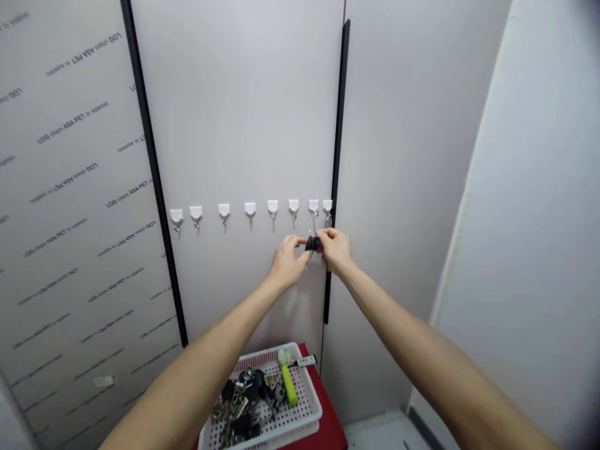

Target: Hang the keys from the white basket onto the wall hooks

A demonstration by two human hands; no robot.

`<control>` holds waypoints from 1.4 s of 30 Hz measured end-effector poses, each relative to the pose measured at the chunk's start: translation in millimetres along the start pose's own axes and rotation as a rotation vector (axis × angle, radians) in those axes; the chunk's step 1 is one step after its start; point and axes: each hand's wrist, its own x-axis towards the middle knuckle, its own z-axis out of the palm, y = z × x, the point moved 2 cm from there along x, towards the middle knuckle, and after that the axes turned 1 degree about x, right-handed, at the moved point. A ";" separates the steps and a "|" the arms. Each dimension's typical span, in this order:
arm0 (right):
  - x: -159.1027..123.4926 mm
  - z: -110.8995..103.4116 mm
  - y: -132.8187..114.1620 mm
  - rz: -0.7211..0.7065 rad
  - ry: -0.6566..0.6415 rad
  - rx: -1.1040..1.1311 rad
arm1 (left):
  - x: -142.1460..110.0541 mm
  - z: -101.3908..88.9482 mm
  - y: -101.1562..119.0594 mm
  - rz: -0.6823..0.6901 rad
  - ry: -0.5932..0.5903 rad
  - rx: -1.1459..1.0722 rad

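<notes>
My left hand [289, 262] and my right hand [336, 249] meet in front of the panel, just below the two rightmost hooks. Between their fingertips is a small bunch of black-headed keys [312, 243], with some metal showing beneath. The left thumb and fingers close on its left side, while the right thumb and forefinger pinch its upper right. A white-backed metal hook [313, 207] is directly above the keys; whether they touch it I cannot tell. Another hook [327, 206] at the far right has something metallic hanging from it, partly covered by my right hand.
More white hooks [250, 209] line the panel to the left. Below, a white plastic basket [307, 400] on a red surface [330, 419] holds several keys, black-headed pieces and a yellow-green item [289, 385]. Black vertical strips [152, 156] edge the panel; a white wall [529, 250] stands right.
</notes>
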 end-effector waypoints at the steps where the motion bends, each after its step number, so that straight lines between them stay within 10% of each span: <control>1: 10.4 -1.7 -7.0 -0.022 0.044 -0.006 | 9.0 1.3 7.1 0.035 -0.013 0.043; 10: 49.6 2.4 -10.6 0.048 0.087 -0.232 | 43.1 17.7 17.3 0.018 -0.130 0.185; 18: 8.2 -7.5 28.5 -0.162 0.121 -0.391 | -42.4 0.4 -51.9 -0.215 -0.241 0.148; 23: -90.9 10.2 88.4 -0.147 -0.467 -0.587 | -148.5 -20.9 -125.1 -0.428 -0.370 0.307; 28: -174.8 46.4 129.4 -0.270 -1.033 -0.868 | -211.9 -22.4 -147.7 -0.446 -0.517 0.390; 35: -196.2 74.0 147.6 -0.348 -1.170 -1.258 | -221.5 -15.5 -153.7 -0.519 -0.462 0.383; 42: -187.6 66.3 136.4 -0.271 -1.048 -1.052 | -203.4 -34.6 -152.8 -0.530 -0.339 0.234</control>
